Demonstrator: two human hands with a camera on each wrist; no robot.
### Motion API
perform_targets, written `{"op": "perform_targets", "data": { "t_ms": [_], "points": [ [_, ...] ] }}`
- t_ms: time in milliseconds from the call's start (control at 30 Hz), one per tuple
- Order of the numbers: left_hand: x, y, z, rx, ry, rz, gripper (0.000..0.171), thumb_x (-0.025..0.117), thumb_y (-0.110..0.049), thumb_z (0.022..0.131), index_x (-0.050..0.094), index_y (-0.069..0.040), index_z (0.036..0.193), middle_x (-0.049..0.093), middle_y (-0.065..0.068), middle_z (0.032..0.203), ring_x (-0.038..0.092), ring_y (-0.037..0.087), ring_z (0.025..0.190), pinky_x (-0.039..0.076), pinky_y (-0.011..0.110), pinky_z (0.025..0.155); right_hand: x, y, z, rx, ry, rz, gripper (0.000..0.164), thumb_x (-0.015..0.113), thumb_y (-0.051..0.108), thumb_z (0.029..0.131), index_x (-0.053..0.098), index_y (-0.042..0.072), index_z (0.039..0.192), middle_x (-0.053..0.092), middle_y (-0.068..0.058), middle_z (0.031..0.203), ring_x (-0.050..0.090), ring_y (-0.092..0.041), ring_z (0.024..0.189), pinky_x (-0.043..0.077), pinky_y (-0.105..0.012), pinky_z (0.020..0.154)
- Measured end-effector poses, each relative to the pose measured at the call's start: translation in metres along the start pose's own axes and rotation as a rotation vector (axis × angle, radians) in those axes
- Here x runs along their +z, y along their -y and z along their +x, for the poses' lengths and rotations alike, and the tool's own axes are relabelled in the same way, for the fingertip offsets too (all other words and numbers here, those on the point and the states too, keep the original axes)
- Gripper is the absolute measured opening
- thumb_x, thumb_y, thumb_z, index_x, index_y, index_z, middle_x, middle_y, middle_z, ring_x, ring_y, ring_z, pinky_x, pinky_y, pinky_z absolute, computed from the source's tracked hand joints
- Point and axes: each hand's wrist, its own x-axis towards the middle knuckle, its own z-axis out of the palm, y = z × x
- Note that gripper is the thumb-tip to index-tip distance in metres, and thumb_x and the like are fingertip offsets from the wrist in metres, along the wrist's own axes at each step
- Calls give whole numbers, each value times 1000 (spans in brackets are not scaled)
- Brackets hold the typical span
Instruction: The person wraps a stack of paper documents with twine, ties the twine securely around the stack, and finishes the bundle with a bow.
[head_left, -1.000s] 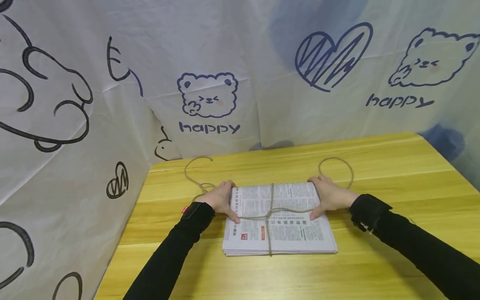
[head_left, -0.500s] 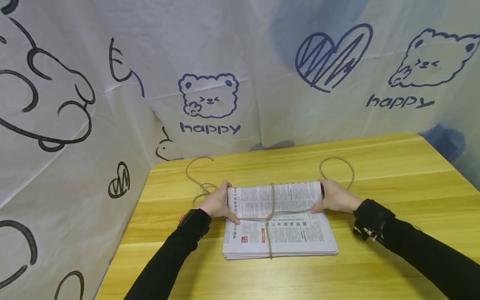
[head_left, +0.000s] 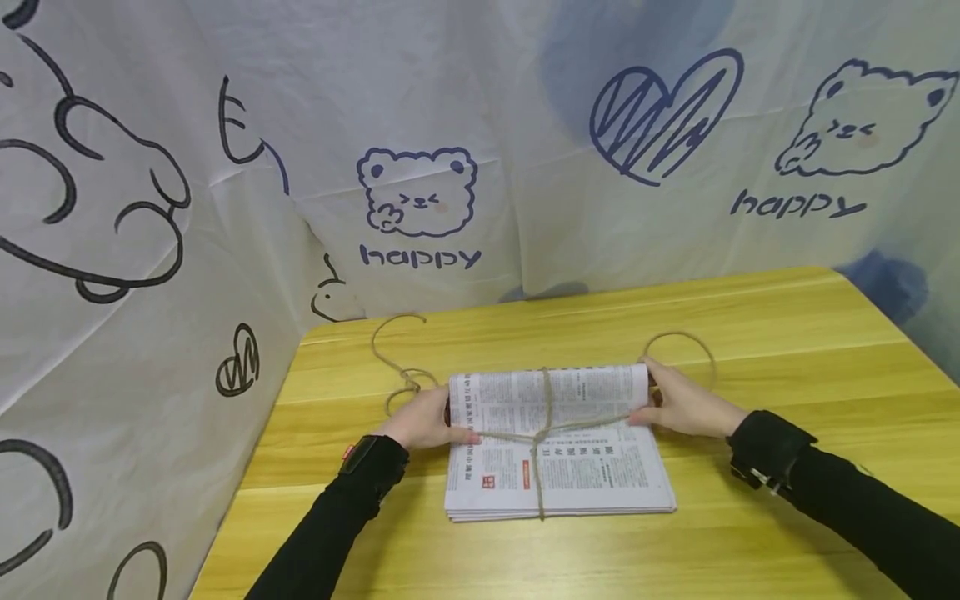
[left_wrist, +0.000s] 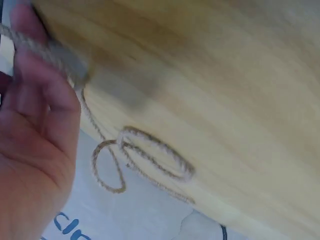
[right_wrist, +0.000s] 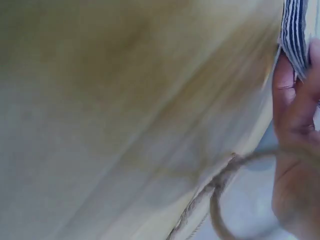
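Note:
A folded stack of newspapers (head_left: 592, 487) lies on the table in the head view, bound crosswise by brown twine (head_left: 540, 479) that meets near its middle. At its left side my left hand (head_left: 422, 421) holds the edge, thumb on top and fingers underneath. My right hand (head_left: 686, 404) grips the right edge in the same way. The stack's far part looks slightly raised. In the right wrist view, the right fingers (right_wrist: 286, 82) are against the layered paper edges (right_wrist: 294, 32). A strand of twine (left_wrist: 37, 47) passes across my left fingers in the left wrist view.
Loose twine (head_left: 408, 375) lies coiled beyond the left hand, and another twine loop (head_left: 686, 336) curves beyond the right hand. A yellow wood-grain table (head_left: 570, 558) carries everything. White cloth (head_left: 540, 100) with drawings hangs along its back and left sides.
The fingers of both hands have slid under the stack's side edges, and its far part has risen slightly. Both hands have shifted outward. The right twine loop has moved a little.

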Motion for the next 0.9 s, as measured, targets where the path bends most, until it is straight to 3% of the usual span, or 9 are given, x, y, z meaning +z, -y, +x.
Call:
{"op": "perform_targets", "data": {
  "t_ms": [133, 267, 400, 567, 667, 800, 900],
  "points": [
    [1, 1, -3, 16, 40, -53, 57, 77, -35, 90, 46, -21, 135, 73, -3, 101, 66, 9, 69, 54, 30, 63, -4, 0, -3, -18, 9, 62, 47, 81, 13, 85, 49, 6, 119, 69, -10, 109, 66, -13, 95, 56, -26, 80],
    [-1, 1, -6, 29, 36, -137, 56, 76, -32, 91, 47, -20, 137, 73, -1, 104, 67, 10, 73, 53, 27, 64, -10, 2, -1, -13, -22, 89, 48, 84, 10, 78, 53, 4, 114, 68, -10, 106, 66, -10, 91, 57, -26, 79],
    [-10, -2, -5, 66, -16, -192, 48, 80, -26, 87, 58, -12, 128, 75, 4, 101, 69, 10, 80, 52, 24, 69, -17, 9, 3, -36, -108, -3, 43, 86, 3, 74, 58, 5, 106, 68, -7, 100, 64, -9, 88, 55, -23, 74],
    [-28, -14, -4, 117, -81, -245, 32, 81, -15, 86, 65, -9, 113, 76, 9, 105, 74, 14, 88, 59, 27, 75, -30, 25, 10, -108, -260, -164, 37, 86, -6, 72, 59, 8, 94, 65, -5, 90, 57, -13, 82, 48, -23, 64],
    [-42, -27, -7, 172, -221, -154, 23, 81, -11, 85, 63, -10, 99, 73, 8, 99, 69, 12, 84, 57, 25, 71, -41, 36, 12, -184, -361, -244, 41, 82, -15, 70, 57, 10, 89, 59, -1, 84, 51, -9, 77, 43, -21, 64],
    [-59, -43, -14, 327, -487, 168, 32, 79, 5, 78, 51, -11, 80, 62, 4, 77, 50, 11, 66, 39, 22, 59, -54, 46, 11, -401, -478, -352, 50, 70, -30, 59, 52, 9, 84, 50, 3, 81, 42, -5, 74, 33, -18, 64],
    [-59, -46, -18, 463, -641, 370, 37, 76, 13, 67, 49, -11, 76, 57, 2, 66, 46, 12, 58, 32, 22, 55, -59, 48, 8, -575, -523, -418, 51, 70, -33, 55, 52, 7, 82, 49, 1, 84, 43, -7, 77, 33, -16, 67]
  ]
}}
